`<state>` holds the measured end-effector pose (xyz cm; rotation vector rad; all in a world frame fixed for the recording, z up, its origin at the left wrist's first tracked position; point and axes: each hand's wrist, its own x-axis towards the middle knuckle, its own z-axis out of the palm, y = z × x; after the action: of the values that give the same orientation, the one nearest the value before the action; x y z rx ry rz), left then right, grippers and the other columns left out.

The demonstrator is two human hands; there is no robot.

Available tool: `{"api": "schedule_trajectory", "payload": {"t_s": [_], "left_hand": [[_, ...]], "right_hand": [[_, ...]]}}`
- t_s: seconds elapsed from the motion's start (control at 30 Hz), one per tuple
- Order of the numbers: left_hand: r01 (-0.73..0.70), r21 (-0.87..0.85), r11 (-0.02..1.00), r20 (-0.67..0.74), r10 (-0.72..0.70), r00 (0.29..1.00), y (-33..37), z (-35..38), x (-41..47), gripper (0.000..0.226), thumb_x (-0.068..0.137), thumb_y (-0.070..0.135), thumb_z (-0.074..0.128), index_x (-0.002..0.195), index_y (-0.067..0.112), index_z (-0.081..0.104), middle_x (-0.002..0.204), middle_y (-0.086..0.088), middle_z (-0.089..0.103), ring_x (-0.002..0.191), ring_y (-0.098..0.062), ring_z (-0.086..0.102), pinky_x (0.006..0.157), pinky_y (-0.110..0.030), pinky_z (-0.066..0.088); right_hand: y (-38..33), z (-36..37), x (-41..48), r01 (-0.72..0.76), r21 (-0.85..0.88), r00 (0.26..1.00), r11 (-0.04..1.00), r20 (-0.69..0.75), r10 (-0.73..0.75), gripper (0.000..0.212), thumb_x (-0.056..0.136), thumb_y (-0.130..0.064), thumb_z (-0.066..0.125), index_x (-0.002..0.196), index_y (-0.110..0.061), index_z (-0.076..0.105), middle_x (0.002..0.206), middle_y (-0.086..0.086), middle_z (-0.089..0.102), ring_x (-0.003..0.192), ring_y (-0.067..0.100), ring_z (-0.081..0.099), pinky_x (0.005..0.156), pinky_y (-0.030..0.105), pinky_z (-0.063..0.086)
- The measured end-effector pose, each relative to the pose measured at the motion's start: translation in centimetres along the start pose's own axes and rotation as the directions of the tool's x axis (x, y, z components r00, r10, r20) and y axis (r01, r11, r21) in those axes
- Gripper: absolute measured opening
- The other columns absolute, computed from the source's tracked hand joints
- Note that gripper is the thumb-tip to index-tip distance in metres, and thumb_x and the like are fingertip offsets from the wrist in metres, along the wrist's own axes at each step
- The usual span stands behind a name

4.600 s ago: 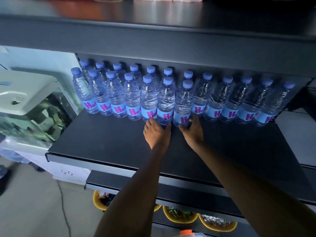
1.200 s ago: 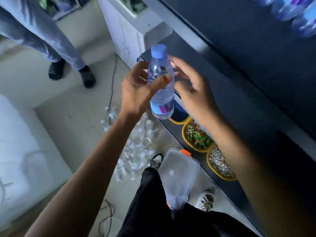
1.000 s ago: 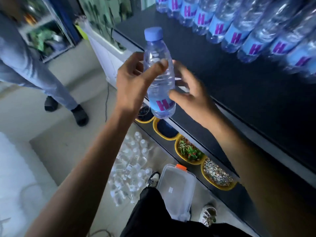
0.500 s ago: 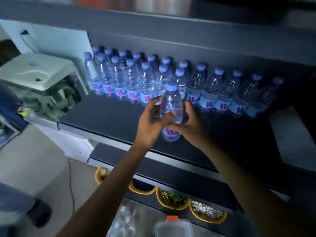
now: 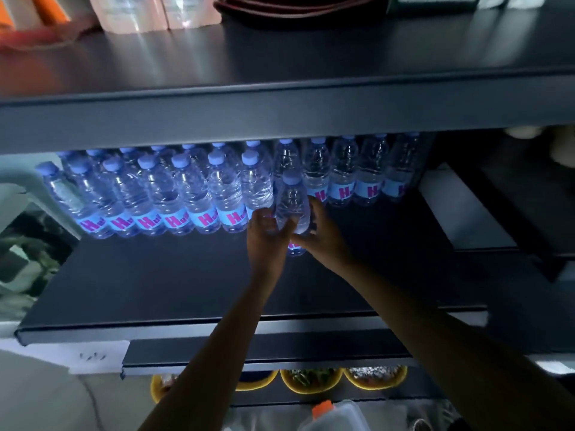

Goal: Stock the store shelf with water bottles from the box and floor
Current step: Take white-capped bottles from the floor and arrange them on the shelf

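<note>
Reaching both arms forward over the shelf (image 5: 186, 284), you hold one water bottle (image 5: 292, 203) upright between your two hands. Your left hand (image 5: 267, 234) wraps its lower body from the left, fingers (image 5: 264, 217) curled round it. Your right hand (image 5: 320, 234) cups it from the right, fingers closed on the far side. Whether the bottle's base touches the shelf board cannot be told.

Just beyond your fingers stand the rows of bottles (image 5: 174, 194), blue-capped with blue labels. The held bottle is just beside the right end of the front row. Below your forearms, on a lower level, yellow bowls (image 5: 311, 390) hold greenish and speckled bits, too dim to name. Nearest you is a clear plastic box (image 5: 342, 419) with an orange clip; its contents cannot be made out.
</note>
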<state>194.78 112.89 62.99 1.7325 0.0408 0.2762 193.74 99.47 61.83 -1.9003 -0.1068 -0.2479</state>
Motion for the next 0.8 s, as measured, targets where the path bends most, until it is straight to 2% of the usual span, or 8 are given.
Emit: {"api": "schedule_trajectory", "payload": {"t_s": [0.1, 0.2, 0.33, 0.4, 0.47, 0.53, 0.73, 0.8], "left_hand": [[0.057, 0.018, 0.998, -0.025, -0.056, 0.998, -1.4, 0.5, 0.5, 0.035, 0.076, 0.046, 0.084, 0.084, 0.031, 0.053, 0.091, -0.005, 0.068, 0.08, -0.013, 0.064, 0.07, -0.028, 0.046], [0.064, 0.026, 0.998, -0.008, -0.064, 0.998, -1.9, 0.8, 0.8, 0.028, 0.088, 0.038, 0.078, 0.079, 0.024, 0.055, 0.079, 0.004, 0.066, 0.069, -0.001, 0.059, 0.062, -0.019, 0.043], [0.069, 0.054, 0.996, 0.075, -0.073, 0.994, -3.2, 1.2, 1.0, 0.021, 0.09, 0.021, 0.075, 0.075, 0.021, 0.061, 0.065, 0.011, 0.065, 0.061, 0.008, 0.058, 0.06, -0.019, 0.042], [0.043, 0.042, 0.998, 0.15, -0.048, 0.987, -3.8, 1.0, 0.7, 0.019, 0.09, 0.019, 0.075, 0.081, 0.03, 0.063, 0.073, 0.019, 0.071, 0.071, 0.01, 0.064, 0.066, -0.012, 0.046], [0.048, -0.006, 0.999, 0.218, -0.045, 0.975, -4.2, 0.7, 0.4, 0.009, 0.089, 0.026, 0.074, 0.091, 0.029, 0.067, 0.089, 0.013, 0.076, 0.086, 0.0, 0.07, 0.075, -0.019, 0.053], [0.046, -0.037, 0.998, 0.261, -0.035, 0.965, -4.7, 0.5, 0.6, 0.017, 0.087, 0.025, 0.07, 0.103, 0.022, 0.067, 0.099, 0.004, 0.076, 0.094, -0.009, 0.071, 0.079, -0.024, 0.054], [0.099, -0.054, 0.994, 0.256, -0.083, 0.963, -5.0, 0.2, 0.9, 0.026, 0.091, 0.005, 0.067, 0.117, 0.011, 0.065, 0.104, 0.004, 0.073, 0.088, 0.0, 0.067, 0.075, -0.014, 0.052], [0.1, -0.059, 0.993, 0.243, -0.083, 0.967, -4.8, 0.2, 1.1, 0.024, 0.09, 0.004, 0.066, 0.113, 0.011, 0.066, 0.098, 0.005, 0.073, 0.084, -0.002, 0.067, 0.074, -0.019, 0.052]], "right_hand": [[1.8, 0.7, -0.7, -0.025, -0.116, 0.999, 0.993, -0.039, 0.021, 0.082, 0.073, -0.012, 0.085, 0.142, -0.025, 0.043, 0.133, -0.006, 0.059, 0.122, 0.009, 0.06, 0.1, 0.034, 0.055], [3.0, 1.2, 0.1, -0.116, -0.318, 0.99, 0.941, -0.11, 0.084, 0.063, 0.066, -0.042, 0.081, 0.12, -0.03, 0.052, 0.116, -0.011, 0.062, 0.107, 0.01, 0.064, 0.089, 0.042, 0.059], [3.2, 1.8, 2.3, -0.124, -0.425, 0.988, 0.897, -0.132, 0.074, 0.057, 0.073, -0.059, 0.073, 0.118, -0.028, 0.056, 0.115, -0.008, 0.068, 0.106, 0.015, 0.067, 0.086, 0.043, 0.06], [3.2, 2.2, 3.0, -0.159, -0.395, 0.981, 0.905, -0.169, 0.098, 0.054, 0.076, -0.052, 0.073, 0.119, -0.026, 0.054, 0.118, -0.005, 0.068, 0.11, 0.018, 0.067, 0.088, 0.044, 0.06], [3.4, 2.6, 3.5, -0.178, -0.363, 0.975, 0.915, -0.187, 0.116, 0.051, 0.078, -0.037, 0.075, 0.121, -0.023, 0.05, 0.12, -0.001, 0.067, 0.112, 0.02, 0.066, 0.088, 0.045, 0.061], [3.7, 2.9, 3.7, -0.194, -0.37, 0.97, 0.909, -0.208, 0.123, 0.053, 0.077, -0.035, 0.072, 0.123, -0.022, 0.048, 0.12, 0.003, 0.067, 0.113, 0.024, 0.065, 0.089, 0.048, 0.059], [3.6, 4.0, 3.7, -0.239, -0.424, 0.957, 0.874, -0.256, 0.137, 0.078, 0.073, -0.039, 0.085, 0.138, -0.014, 0.048, 0.136, 0.009, 0.055, 0.127, 0.035, 0.051, 0.102, 0.05, 0.043], [3.7, 4.2, 3.9, -0.239, -0.435, 0.957, 0.868, -0.257, 0.135, 0.079, 0.077, -0.043, 0.083, 0.141, -0.015, 0.045, 0.14, 0.008, 0.052, 0.131, 0.034, 0.047, 0.103, 0.051, 0.039]]}}
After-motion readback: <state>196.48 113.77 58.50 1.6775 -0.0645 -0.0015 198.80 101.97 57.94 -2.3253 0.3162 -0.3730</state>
